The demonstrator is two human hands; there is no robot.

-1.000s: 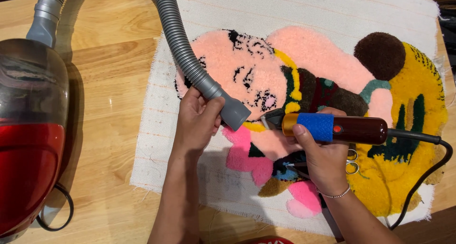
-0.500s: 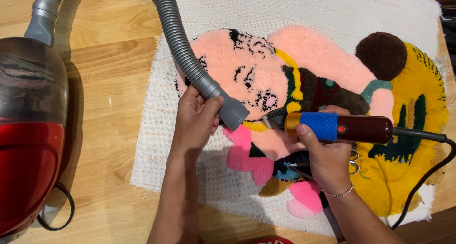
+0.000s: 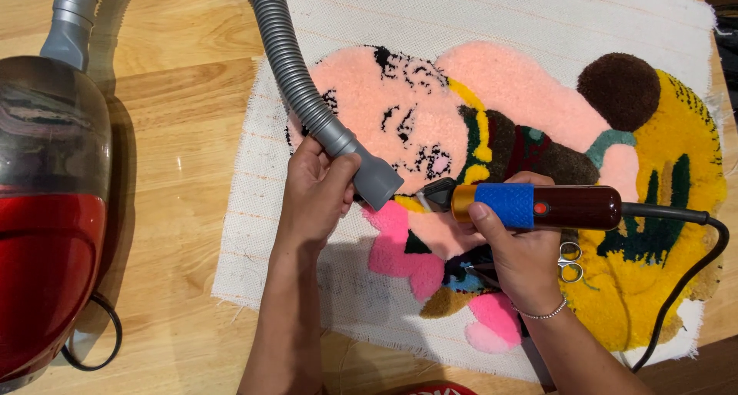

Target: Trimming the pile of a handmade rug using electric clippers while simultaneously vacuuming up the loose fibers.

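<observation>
A colourful tufted rug [image 3: 530, 110] on white backing cloth lies on a wooden table. My left hand [image 3: 315, 191] grips the grey nozzle end of a ribbed vacuum hose [image 3: 296, 72], its mouth resting on the rug's pink pile. My right hand [image 3: 515, 249] holds a corded electric trimmer [image 3: 538, 205] with a blue grip and dark red body. Its black blade head touches the pile right beside the nozzle. Small scissors [image 3: 569, 256] lie on the rug under the trimmer, partly hidden by my right hand.
A red and grey vacuum cleaner body [image 3: 46, 210] stands at the left on the wooden table [image 3: 169, 133]. The trimmer's black cord [image 3: 692, 256] loops off to the right and down past the rug's edge.
Both hands have shifted slightly right along the rug, with the nozzle and trimmer head staying close together on the pink area.
</observation>
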